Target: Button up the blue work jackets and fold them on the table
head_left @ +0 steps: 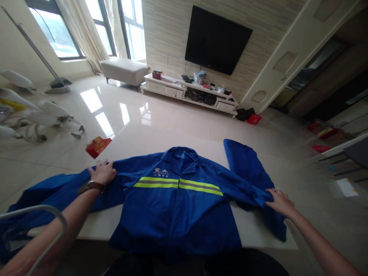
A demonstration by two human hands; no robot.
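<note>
A blue work jacket point(175, 214) with a yellow and grey reflective stripe lies front up on a white table point(253, 226), its collar away from me and its sleeves spread sideways. My left hand point(102, 173), with a watch on the wrist, rests on the left sleeve with its fingers apart. At the right sleeve's end, my right hand point(280, 201) has its fingers closed on the cuff. More blue cloth point(244, 161) lies folded under and behind that cuff. Another blue cloth point(37, 191) spreads at the far left, beyond my left arm.
A red packet point(98, 147) is past the table's left back edge. A curved pale metal bar point(57, 212) stands near my left forearm. Farther off are a TV cabinet point(163, 89), a white bench point(125, 71) and a dark chair point(355, 153) at the right.
</note>
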